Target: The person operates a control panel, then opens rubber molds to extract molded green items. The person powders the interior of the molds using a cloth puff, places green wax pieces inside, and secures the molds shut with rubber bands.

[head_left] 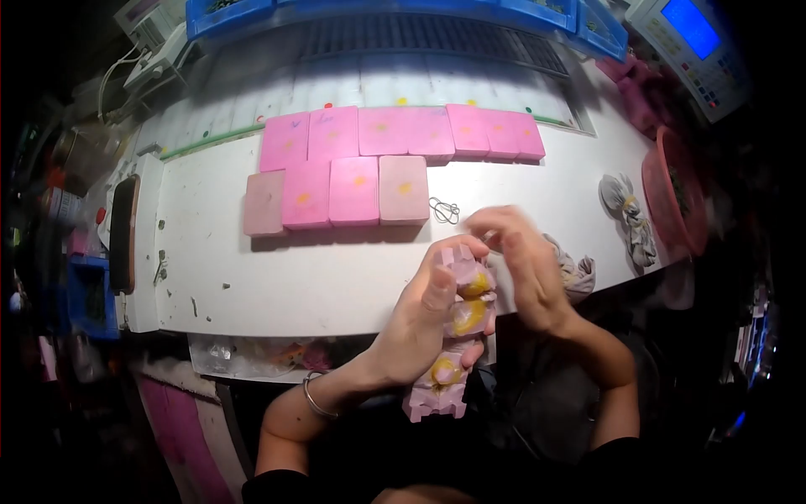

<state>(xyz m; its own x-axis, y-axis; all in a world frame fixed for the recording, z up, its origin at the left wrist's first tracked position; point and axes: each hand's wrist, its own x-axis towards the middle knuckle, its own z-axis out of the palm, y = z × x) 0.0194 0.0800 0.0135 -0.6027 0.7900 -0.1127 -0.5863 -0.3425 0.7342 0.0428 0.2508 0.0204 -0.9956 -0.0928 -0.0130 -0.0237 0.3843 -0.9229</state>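
My left hand is wrapped round a long pink rubber mold piece, tilted upright in front of my body. The piece has notched ends and several hollows stained yellow. To its right, my right hand is raised, its fingers bent toward the piece's upper end and blurred by motion. The thumb looks apart from the fingers, and nothing shows in that hand. Just beyond the hands, some thin dark loops, perhaps rubber bands, lie on the white table.
Two rows of pink blocks with yellow marks stand mid-table. Knotted cloth bundles lie at the right, beside a red basket. Blue trays line the back. A control panel is at upper right, a dark phone-like object at left.
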